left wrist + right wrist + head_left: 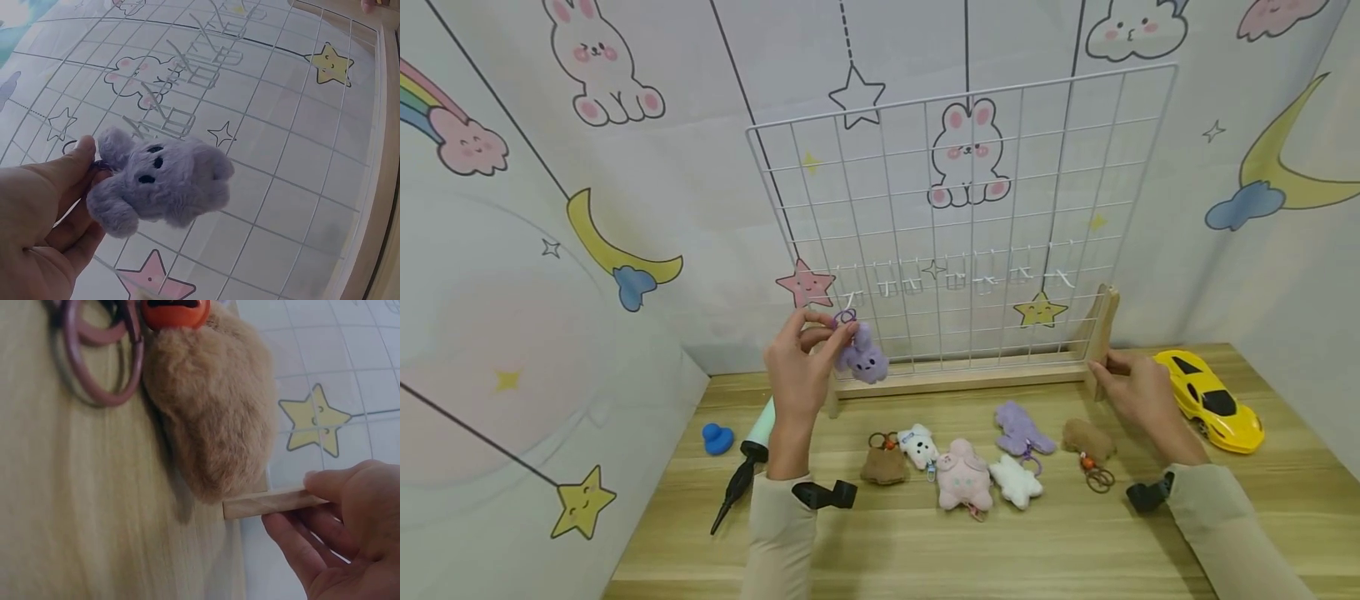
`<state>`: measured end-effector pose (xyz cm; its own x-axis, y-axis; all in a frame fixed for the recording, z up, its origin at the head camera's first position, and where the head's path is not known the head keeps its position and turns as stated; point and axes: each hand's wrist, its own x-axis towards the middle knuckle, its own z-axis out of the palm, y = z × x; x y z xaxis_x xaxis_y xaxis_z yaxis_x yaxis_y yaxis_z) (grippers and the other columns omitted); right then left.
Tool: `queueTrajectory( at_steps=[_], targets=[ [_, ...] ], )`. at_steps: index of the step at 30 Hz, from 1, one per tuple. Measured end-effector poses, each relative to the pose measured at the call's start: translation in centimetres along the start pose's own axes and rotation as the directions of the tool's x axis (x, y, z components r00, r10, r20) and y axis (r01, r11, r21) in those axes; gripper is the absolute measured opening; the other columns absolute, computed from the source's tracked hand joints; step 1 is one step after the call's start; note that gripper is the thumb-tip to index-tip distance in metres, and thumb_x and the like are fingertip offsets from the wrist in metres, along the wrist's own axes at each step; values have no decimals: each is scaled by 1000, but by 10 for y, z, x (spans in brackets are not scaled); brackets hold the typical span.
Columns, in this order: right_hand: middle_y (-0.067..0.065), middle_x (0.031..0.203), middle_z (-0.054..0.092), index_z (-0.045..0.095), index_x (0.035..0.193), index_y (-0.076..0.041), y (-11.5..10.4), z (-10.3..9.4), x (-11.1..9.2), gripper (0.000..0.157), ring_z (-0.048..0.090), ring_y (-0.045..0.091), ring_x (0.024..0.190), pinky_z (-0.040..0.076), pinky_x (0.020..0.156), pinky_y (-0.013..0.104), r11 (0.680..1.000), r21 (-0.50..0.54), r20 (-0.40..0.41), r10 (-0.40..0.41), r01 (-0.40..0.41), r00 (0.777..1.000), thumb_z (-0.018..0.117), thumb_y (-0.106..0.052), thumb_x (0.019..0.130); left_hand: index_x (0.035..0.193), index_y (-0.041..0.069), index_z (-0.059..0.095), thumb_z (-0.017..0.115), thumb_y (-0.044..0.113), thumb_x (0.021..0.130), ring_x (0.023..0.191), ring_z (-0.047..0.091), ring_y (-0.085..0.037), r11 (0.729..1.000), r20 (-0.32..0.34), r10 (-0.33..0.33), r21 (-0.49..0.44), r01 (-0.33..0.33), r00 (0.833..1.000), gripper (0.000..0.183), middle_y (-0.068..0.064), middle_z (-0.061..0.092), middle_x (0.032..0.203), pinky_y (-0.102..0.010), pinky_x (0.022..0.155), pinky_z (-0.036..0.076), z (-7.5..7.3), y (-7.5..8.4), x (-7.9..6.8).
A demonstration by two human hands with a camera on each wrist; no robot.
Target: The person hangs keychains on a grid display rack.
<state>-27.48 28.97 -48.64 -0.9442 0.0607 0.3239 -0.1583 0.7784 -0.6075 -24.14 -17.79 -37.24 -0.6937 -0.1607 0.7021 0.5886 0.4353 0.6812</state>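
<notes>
My left hand (801,358) pinches a purple plush keychain (169,178) near its ring, between thumb and fingers. In the head view the plush hangs in front of the white wire grid (910,200), with its purple ring (845,316) just under the leftmost hook (850,298). Several more hooks line the same row, bare. At the grid's right end, my right hand (1138,387) holds the wooden stand's upright (1102,333), thumb on one side and fingers on the other. Beside that hand lies a brown plush keychain (212,406) with an orange bead and brown rings.
On the table (925,558) lie a brown plush (884,465), a white dog plush (918,447), a pink plush (964,475), a white star-shaped plush (1017,481) and a purple plush (1022,429). A yellow toy car (1210,400) stands right, a blue duck (717,438) and mint-and-black tool (752,454) left.
</notes>
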Motion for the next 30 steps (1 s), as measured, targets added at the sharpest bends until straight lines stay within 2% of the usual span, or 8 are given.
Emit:
queueTrajectory(
  at_steps=[3,8,16,19,22,24,26,30],
  targets=[
    [30,121,76,66,141,7,1,0,0,48,73,52,112,58,93,68,1000,-1,-2,-4,4,1000,66,-29,110,100,0,69,86,17,93,77,81,-34,1000,-11,18,-25,-18,1000,25,-15,81,80,-15,72,55,6,-3,2],
    [30,121,76,66,141,7,1,1,1,47,73,53,112,57,93,68,1000,4,-1,-11,11,1000,66,-28,110,100,-1,70,86,17,93,75,80,-40,998,-32,5,-57,-7,999,25,-16,81,80,-15,61,49,14,-8,4],
    [30,121,76,67,141,7,2,0,1,47,72,53,114,57,94,68,1000,6,-3,-6,6,1000,66,-29,110,113,4,73,86,25,94,60,75,-31,1000,-77,-16,14,17,997,31,-14,83,85,-14,48,36,21,-12,5],
    [30,121,76,67,140,7,2,-1,1,47,73,53,113,58,92,68,1000,5,-5,-11,11,1000,66,-29,110,120,5,71,84,26,96,74,81,-28,998,-74,-21,59,25,997,34,-13,84,93,-17,59,53,22,-15,6],
    [30,120,77,68,140,7,3,-1,1,46,73,52,112,59,90,67,1000,2,-5,-16,16,1000,66,-28,110,126,6,69,83,26,97,96,82,-27,992,-62,-33,123,41,998,38,-11,84,106,-33,83,66,23,-20,7],
    [30,120,77,68,139,7,3,-1,1,46,73,52,112,59,90,67,1000,1,-3,-14,14,1000,67,-29,110,128,6,67,84,26,97,110,79,-27,987,-53,-44,152,51,998,41,-9,83,115,-43,97,64,23,-22,7],
    [30,120,77,68,139,7,3,-1,1,47,73,53,112,58,91,67,1000,2,-3,-13,13,1000,67,-29,110,130,5,67,85,27,96,114,77,-27,986,-59,-44,160,53,997,44,-10,80,120,-45,104,61,20,-24,7],
    [29,120,77,68,139,7,2,-2,1,47,73,53,113,58,92,68,1000,-2,-6,-10,10,1000,68,-29,109,128,2,68,86,26,95,110,73,-27,989,-73,-15,143,25,997,45,-11,75,116,-41,102,60,14,-27,4]
  ],
)
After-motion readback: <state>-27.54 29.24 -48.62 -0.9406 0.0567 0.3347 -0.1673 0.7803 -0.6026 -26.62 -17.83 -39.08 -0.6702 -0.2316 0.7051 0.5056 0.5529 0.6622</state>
